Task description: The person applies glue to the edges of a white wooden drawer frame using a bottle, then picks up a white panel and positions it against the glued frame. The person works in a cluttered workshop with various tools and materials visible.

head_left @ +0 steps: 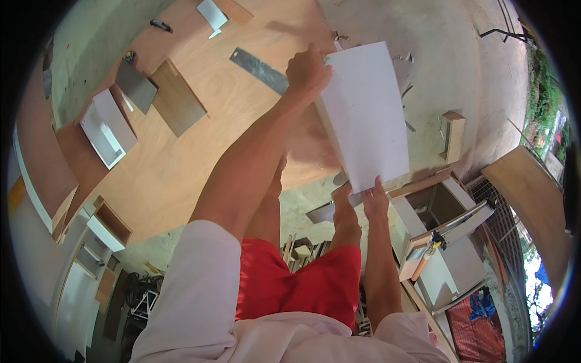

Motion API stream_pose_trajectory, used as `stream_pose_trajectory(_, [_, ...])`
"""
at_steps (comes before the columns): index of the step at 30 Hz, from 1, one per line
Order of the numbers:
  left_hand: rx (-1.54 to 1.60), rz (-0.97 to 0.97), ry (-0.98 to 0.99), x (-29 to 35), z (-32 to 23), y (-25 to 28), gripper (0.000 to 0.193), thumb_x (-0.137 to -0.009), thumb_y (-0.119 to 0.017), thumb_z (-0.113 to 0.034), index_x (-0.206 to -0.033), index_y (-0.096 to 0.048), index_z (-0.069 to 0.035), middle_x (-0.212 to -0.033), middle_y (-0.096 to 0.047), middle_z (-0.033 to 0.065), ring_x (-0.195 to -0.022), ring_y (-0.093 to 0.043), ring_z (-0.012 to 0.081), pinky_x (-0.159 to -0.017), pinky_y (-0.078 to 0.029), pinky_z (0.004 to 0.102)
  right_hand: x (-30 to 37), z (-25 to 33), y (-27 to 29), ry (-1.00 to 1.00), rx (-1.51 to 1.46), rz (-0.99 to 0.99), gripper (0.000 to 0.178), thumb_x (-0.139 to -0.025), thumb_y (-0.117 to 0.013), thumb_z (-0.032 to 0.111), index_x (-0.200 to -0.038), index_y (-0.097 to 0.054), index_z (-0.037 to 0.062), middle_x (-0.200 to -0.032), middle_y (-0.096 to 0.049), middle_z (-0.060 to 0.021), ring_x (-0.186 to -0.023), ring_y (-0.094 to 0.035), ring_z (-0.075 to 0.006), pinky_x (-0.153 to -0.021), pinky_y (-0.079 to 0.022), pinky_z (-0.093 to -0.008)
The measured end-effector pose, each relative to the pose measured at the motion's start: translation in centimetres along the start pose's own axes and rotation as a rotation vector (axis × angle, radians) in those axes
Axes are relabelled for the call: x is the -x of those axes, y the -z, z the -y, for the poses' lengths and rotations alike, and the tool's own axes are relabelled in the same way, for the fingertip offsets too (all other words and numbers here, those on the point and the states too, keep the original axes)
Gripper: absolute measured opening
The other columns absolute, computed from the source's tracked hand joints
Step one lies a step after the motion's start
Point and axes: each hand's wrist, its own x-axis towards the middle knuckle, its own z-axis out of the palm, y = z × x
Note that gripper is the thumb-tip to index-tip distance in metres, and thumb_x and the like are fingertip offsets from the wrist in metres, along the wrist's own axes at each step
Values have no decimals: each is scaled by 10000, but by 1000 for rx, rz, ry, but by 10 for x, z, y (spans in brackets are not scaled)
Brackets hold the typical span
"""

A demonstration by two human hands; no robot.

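Observation:
A white box-like panel is held up in front of me, tilted, with its broad flat face showing and a narrower side along its left. My left hand is closed on its upper left edge. Down at the near end, my right hand grips the panel's lower edge, the thumb lying on the white face and the other fingers mostly hidden beneath. Under the panel a large plywood sheet covers the floor. Just left of my left hand, a grey strip lies on that sheet.
Boards and a white tray-like box lie to the left. A wooden box stands nearer. To my right is a cabinet frame, with a yellow-and-black tool on it. A small wooden block sits farther right.

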Motion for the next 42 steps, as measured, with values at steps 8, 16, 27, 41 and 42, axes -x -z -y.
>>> stream_pose_trajectory(8, [-44,-79,-62,-12,13,2,481,-836,-864,-390,-1139,-681,-63,-1054,-791,169,-1040,-755,374,-901,-587,490,-6,-34,5,24,-23,-19,457,-1036,-755,211,-1381,-479,95,-1273,-633,-89,-1185,-609,-252,-995,-502,-438])
stream_pose_trajectory(16, [-130,-156,-79,-4,20,-13,467,-845,-857,-383,-1130,-674,-61,-1014,-760,162,-971,-739,366,-862,-569,498,5,2,-1,277,789,-401,832,-888,-886,172,-1544,-379,97,-1393,-529,-190,-1229,-562,-347,-1067,-457,-519])
stream_pose_trajectory(27, [-80,-160,293,-19,13,-20,594,-786,-939,-388,-1188,-698,-23,-1084,-770,150,-857,-784,238,-706,-653,360,-36,162,-61,551,1337,271,866,-789,-945,311,-1500,-524,51,-1341,-664,-279,-1259,-626,-459,-1043,-506,-506])
stream_pose_trajectory(41, [-38,-116,230,-3,-3,-19,583,-886,-870,-377,-1227,-682,57,-1083,-750,181,-691,-764,234,-623,-624,328,-27,212,-60,400,1488,316,681,-868,-879,405,-1376,-567,76,-1233,-724,-206,-1205,-680,-420,-964,-537,-559])
stream_pose_trajectory(42, [-46,-80,220,-1,-16,-19,584,-888,-867,-371,-1249,-682,48,-1096,-753,188,-695,-765,235,-626,-622,331,-34,206,-59,401,1475,297,689,-857,-889,396,-1365,-551,76,-1204,-728,-212,-1172,-688,-426,-966,-525,-566])
